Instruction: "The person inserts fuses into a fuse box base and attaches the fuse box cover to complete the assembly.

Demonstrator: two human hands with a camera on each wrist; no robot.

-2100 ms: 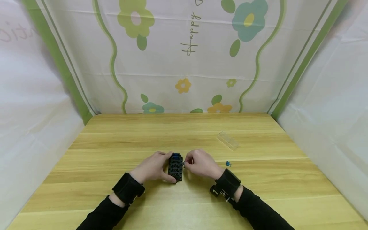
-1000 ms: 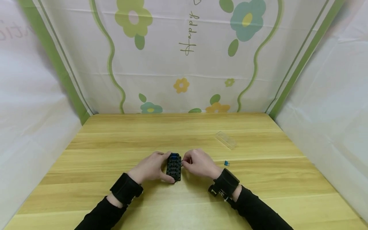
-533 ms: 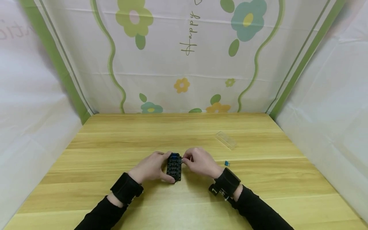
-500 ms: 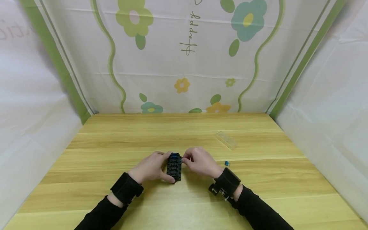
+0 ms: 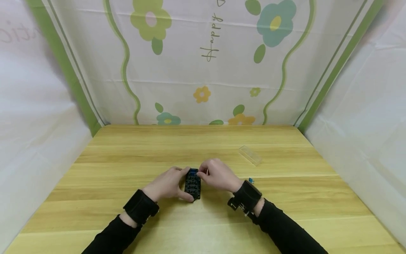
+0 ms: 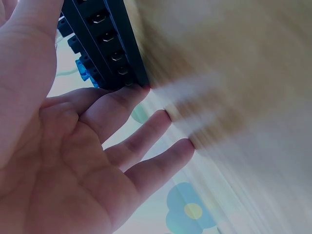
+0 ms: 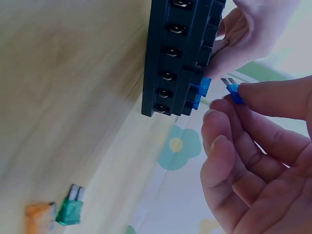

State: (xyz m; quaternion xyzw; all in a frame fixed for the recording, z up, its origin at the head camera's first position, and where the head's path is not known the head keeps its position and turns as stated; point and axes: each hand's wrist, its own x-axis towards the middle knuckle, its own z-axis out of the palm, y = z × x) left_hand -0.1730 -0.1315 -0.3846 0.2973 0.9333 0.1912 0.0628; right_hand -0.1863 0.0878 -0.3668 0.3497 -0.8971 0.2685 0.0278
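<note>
A black fuse box with a row of slots lies on the wooden table. My left hand grips it along its left side, thumb at the near end and fingers at the far end. Two blue blade fuses are seated at the box's far end. My right hand pinches another blue blade fuse between thumb and index finger. Its two metal prongs point at the box, just short of the seated fuses in the right wrist view. Metal terminals show along the box's side.
A clear plastic cover lies on the table beyond my right hand. A green blade fuse and an orange piece lie to the right. A flowered cloth hangs behind the table's far edge.
My right hand has risen and moved left from beside the box to over its far end, still pinching the blue fuse. The left hand keeps its hold on the box.
</note>
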